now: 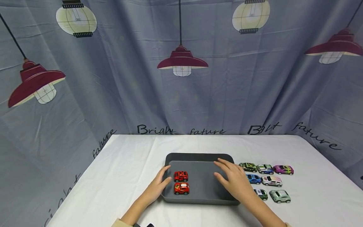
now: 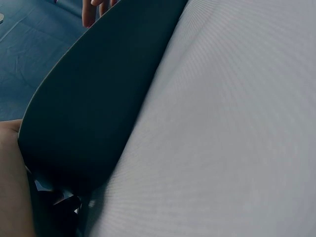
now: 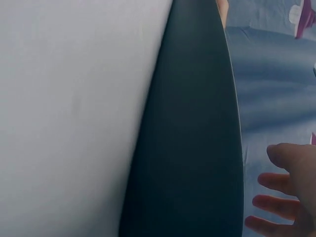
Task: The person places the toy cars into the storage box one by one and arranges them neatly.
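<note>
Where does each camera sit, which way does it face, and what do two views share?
Head: on the head, facing forward and down at the tray; left hand and right hand show.
Left wrist: on that wrist, facing the tray and tabletop; left hand at lower left, fingers at top.
Right wrist: on that wrist, facing the tray and tabletop; right hand at right, skin sliver at top.
Shared: both wrist views show tray, tabletop and curtain.

Here's my right hand (image 3: 296, 182), fingers spread, tips showing just past the rim of the dark tray (image 3: 187, 123), and over to the left a sliver of my left hand (image 3: 223, 11) peeks out! White cloth (image 3: 69, 113) fills the near side; a blue-grey curtain (image 3: 266, 94) with maroon lamp prints (image 3: 305, 19) hangs far.
</note>
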Motion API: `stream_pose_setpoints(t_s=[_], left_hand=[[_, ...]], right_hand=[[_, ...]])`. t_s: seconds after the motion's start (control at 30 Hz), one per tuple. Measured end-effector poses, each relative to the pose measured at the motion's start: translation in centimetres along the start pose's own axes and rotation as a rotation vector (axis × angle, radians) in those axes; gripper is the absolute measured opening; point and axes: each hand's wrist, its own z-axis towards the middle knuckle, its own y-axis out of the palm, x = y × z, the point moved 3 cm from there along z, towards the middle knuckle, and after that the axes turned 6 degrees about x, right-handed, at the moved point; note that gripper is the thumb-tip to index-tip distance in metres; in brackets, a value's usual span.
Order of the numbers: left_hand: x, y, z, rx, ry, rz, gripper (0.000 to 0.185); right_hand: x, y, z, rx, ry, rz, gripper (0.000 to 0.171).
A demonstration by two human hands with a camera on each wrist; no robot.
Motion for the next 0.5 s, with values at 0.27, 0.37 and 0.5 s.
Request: stream_pose_setpoints(t_s=[0.27,0.37,0.5], left_hand=[[0.1,-0.1,-0.1,0.001,-0.005,0.009,0.053],[0.1,-0.1,-0.2,-0.002,-0.009,0.005,0.054],[0.1,-0.1,-0.2,0.000,-0.008,0.003,0.054]], right_hand=[[1.4,-0.9,-0.6,0.002,0.002,-0.032,0.042],[2.1,-1.1,-0.9,0.005,0.003,-0.037,0.042],[2.8,-1.4,-1.2,0.017,0.003,-0.046,0.042]])
